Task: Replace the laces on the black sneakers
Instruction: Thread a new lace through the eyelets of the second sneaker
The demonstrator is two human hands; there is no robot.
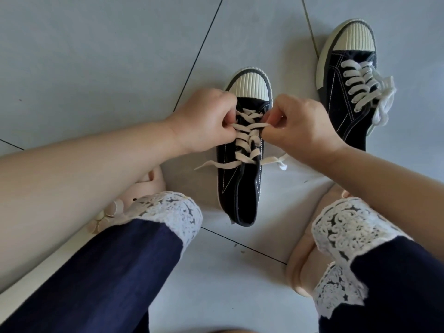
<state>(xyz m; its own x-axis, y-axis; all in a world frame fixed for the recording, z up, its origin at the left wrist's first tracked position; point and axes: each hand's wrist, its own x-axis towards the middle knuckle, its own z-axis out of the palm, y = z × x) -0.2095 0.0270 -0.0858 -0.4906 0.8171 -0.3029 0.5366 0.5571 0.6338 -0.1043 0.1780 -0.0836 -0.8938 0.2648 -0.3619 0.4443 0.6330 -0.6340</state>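
A black canvas sneaker [242, 186] with a cream ribbed toe cap lies on the floor between my knees, toe pointing away. A cream flat lace [248, 138] criss-crosses its eyelets, and its two loose ends trail out left and right near the top eyelets. My left hand [204, 121] pinches the lace on the shoe's left side, fingers curled. My right hand [300, 123] pinches the same crossing on the right side. A second black sneaker [346, 97] stands at the upper right, fully laced with a white lace bunched at its side.
Grey floor tiles [96, 56] with dark grout lines spread all around. My legs in navy trousers with white lace cuffs [173, 212] fill the bottom corners, and pale pink slippers [302, 267] sit on my feet either side of the near sneaker.
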